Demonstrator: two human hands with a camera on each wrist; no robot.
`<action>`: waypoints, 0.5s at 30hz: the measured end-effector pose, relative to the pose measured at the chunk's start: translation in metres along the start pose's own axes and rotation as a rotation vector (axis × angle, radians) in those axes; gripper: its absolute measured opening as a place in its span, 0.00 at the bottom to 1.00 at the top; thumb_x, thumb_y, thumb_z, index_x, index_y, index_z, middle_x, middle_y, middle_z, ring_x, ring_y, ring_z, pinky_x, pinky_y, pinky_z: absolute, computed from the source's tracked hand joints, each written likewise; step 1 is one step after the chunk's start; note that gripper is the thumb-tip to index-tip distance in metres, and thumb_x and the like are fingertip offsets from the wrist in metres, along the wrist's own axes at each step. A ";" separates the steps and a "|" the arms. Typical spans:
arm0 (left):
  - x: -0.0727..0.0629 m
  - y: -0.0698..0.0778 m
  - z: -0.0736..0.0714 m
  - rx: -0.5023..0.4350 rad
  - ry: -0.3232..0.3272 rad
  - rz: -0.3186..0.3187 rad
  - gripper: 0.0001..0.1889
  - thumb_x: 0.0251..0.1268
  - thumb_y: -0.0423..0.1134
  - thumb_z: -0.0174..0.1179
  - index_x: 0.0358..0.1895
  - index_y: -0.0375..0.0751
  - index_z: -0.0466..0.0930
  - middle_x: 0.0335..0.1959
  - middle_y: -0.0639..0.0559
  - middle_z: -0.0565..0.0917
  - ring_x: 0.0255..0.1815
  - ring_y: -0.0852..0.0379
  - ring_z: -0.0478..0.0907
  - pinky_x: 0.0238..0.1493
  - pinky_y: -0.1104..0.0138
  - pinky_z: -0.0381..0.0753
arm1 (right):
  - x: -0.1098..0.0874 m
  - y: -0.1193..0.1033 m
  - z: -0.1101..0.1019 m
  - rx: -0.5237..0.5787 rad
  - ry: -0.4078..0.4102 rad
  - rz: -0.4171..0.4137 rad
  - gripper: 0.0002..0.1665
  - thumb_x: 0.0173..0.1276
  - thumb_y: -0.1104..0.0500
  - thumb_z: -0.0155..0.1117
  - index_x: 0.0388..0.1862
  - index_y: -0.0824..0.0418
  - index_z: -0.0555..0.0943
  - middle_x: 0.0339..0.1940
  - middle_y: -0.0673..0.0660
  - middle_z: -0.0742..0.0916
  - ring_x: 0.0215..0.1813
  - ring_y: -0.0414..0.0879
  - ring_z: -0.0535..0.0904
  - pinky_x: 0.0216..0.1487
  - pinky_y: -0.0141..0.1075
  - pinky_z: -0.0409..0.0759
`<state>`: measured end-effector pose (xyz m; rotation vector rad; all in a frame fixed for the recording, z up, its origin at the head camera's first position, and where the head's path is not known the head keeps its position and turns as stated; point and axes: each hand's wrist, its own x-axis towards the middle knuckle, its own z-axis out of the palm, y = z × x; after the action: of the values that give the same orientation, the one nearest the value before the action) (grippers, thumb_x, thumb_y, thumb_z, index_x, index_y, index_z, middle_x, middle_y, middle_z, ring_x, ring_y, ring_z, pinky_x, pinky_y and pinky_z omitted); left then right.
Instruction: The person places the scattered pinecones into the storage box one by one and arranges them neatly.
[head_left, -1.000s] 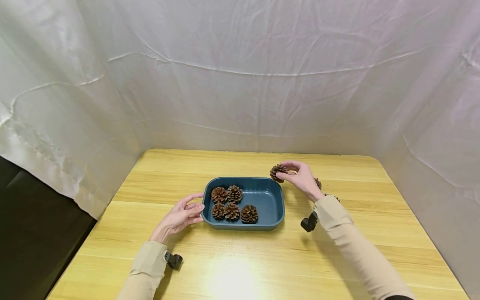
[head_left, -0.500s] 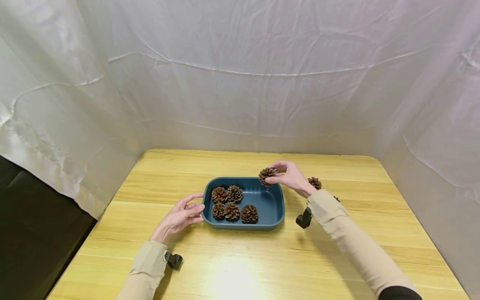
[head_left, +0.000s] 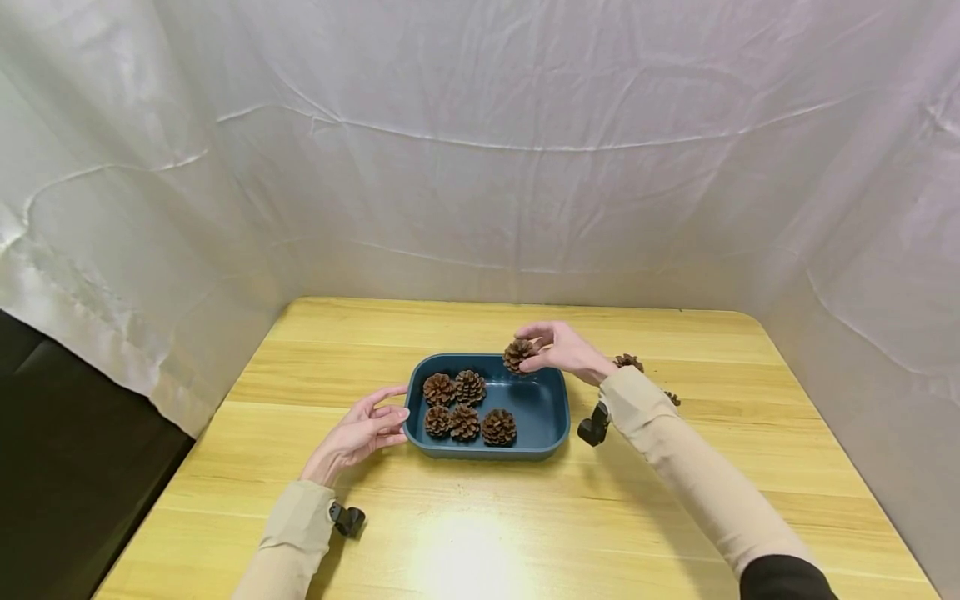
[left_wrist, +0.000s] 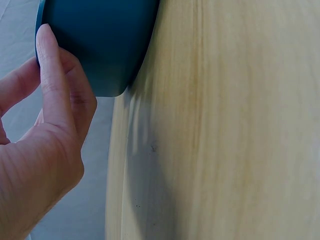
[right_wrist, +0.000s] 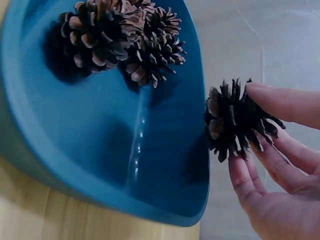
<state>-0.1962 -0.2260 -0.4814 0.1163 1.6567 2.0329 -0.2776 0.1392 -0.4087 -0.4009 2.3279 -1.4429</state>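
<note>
In the head view a dark blue rectangular tray (head_left: 487, 454) stands on the table, with several pine cones (head_left: 464, 423) in its left and middle part. My left hand (head_left: 363, 429) grips the tray's left end, thumb at the rim; the left wrist view shows the thumb (left_wrist: 52, 80) and curled fingers there. My right hand (head_left: 564, 348) pinches one pine cone (head_left: 517, 357) between thumb and fingers, over the tray's far rim. Up close in the right wrist view, that cone overlaps the rim, scales spread, with the other cones beyond.
Two more pine cones, one of them a far cone (head_left: 628, 362), lie on the wooden table (head_left: 465, 517) right of the tray, partly hidden by the right forearm. A pale curtain (head_left: 480, 208) hangs behind the table. Something dark (head_left: 75, 467) stands at the left.
My right hand has moved left with its pine cone, from the tray's far right corner to above the far rim. Cones on the right show more. My left hand and the tray stay put.
</note>
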 end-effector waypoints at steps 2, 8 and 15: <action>0.000 0.000 0.000 -0.001 -0.001 -0.001 0.32 0.76 0.27 0.52 0.77 0.32 0.49 0.40 0.56 0.84 0.35 0.63 0.84 0.43 0.70 0.90 | 0.002 -0.002 0.001 0.002 -0.032 0.006 0.35 0.60 0.65 0.74 0.67 0.63 0.76 0.66 0.65 0.79 0.62 0.57 0.74 0.56 0.40 0.82; 0.000 0.000 0.000 -0.004 -0.005 0.002 0.31 0.76 0.27 0.52 0.77 0.33 0.51 0.40 0.56 0.84 0.35 0.63 0.84 0.43 0.70 0.90 | 0.007 -0.002 0.007 0.023 -0.086 0.030 0.34 0.60 0.69 0.72 0.67 0.64 0.76 0.70 0.66 0.77 0.64 0.59 0.74 0.61 0.45 0.82; 0.001 -0.001 0.001 0.002 -0.010 0.003 0.32 0.76 0.28 0.52 0.77 0.32 0.49 0.41 0.56 0.84 0.35 0.63 0.84 0.44 0.70 0.90 | 0.011 0.003 0.015 0.074 -0.116 0.046 0.35 0.58 0.73 0.71 0.67 0.65 0.76 0.69 0.65 0.78 0.53 0.51 0.76 0.52 0.35 0.82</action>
<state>-0.1962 -0.2247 -0.4819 0.1297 1.6540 2.0300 -0.2813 0.1241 -0.4197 -0.3971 2.1715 -1.4401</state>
